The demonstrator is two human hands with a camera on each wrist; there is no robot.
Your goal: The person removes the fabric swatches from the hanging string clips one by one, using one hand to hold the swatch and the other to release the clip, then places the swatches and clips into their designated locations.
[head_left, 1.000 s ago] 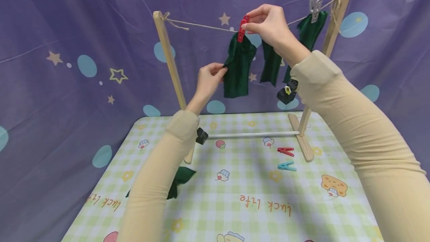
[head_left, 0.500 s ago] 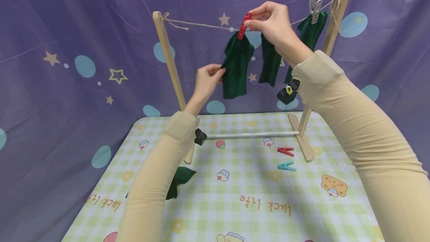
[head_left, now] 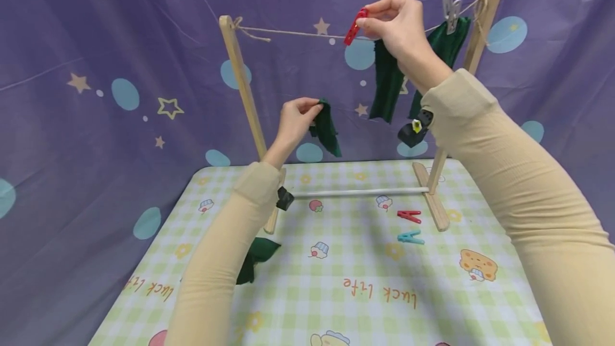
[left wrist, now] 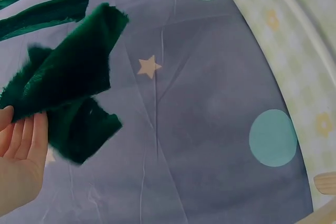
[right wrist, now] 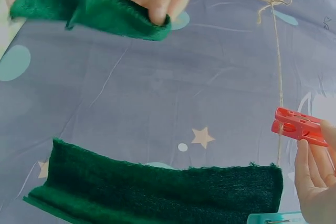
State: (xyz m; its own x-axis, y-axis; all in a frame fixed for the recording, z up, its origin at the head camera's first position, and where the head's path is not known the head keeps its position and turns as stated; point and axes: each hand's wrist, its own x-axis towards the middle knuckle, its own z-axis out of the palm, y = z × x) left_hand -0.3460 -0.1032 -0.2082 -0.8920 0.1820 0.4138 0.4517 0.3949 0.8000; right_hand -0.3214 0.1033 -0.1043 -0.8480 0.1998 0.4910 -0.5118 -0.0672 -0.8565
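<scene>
Five clothespins: two red clothespins point(head_left: 355, 28), one blue clothespin point(head_left: 408, 237), one grey clothespin point(head_left: 451, 14), one teal clothespin point(right wrist: 275, 218). At least four green cloths point(head_left: 328, 131), one partly hidden at lower left. Two wooden posts point(head_left: 245, 88), one line point(head_left: 288, 32), one white rod point(head_left: 360, 193), one table point(head_left: 288, 303), two hands point(head_left: 297, 122) point(head_left: 403, 25).

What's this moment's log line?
left hand: holds green cloth, clear of string | right hand: pinches red clip at string | blue clip: on tabletop

L fingers point(head_left: 307, 101) pinch grn cloth point(head_left: 327, 128) | R fingers point(head_left: 373, 24) pinch red peg point(head_left: 354, 28) @ cord point(head_left: 288, 32)
</scene>
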